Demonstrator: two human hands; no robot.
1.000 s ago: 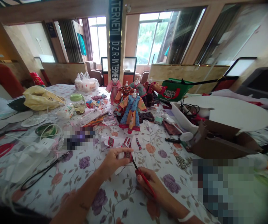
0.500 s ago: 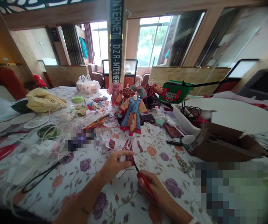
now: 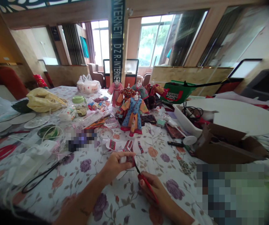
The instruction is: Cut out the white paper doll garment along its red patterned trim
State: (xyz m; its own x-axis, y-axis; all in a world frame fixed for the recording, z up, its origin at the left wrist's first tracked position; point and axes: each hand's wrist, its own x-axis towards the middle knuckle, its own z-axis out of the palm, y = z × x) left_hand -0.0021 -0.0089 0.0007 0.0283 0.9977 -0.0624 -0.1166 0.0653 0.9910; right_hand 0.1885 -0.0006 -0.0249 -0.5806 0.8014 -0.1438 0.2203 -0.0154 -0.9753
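Observation:
My left hand (image 3: 115, 164) is closed on a small white fabric piece (image 3: 130, 160) with a red and black patterned band, thumb below and index finger stretched along the top. In my right hand (image 3: 154, 187) are red-handled scissors (image 3: 148, 187), their dark, narrow tip pointing up at the fabric's right edge. I cannot tell whether the blades touch the cloth. Just beyond lie several white pieces with similar trim (image 3: 128, 144). Behind them a blue and orange doll-size robe (image 3: 134, 114) stands on a small form, with several other miniature garments (image 3: 128, 92) close by.
A cardboard box (image 3: 228, 147) and a white tray (image 3: 188, 120) stand to the right, near a green bag (image 3: 178, 92). To the left are a power strip (image 3: 29, 162) with cables, red-handled scissors (image 3: 2, 152), a lidded jar (image 3: 79, 106) and a yellow bag (image 3: 44, 100).
Both hands keep nearly the same position, still on the fabric and the scissors. The view has shifted very slightly.

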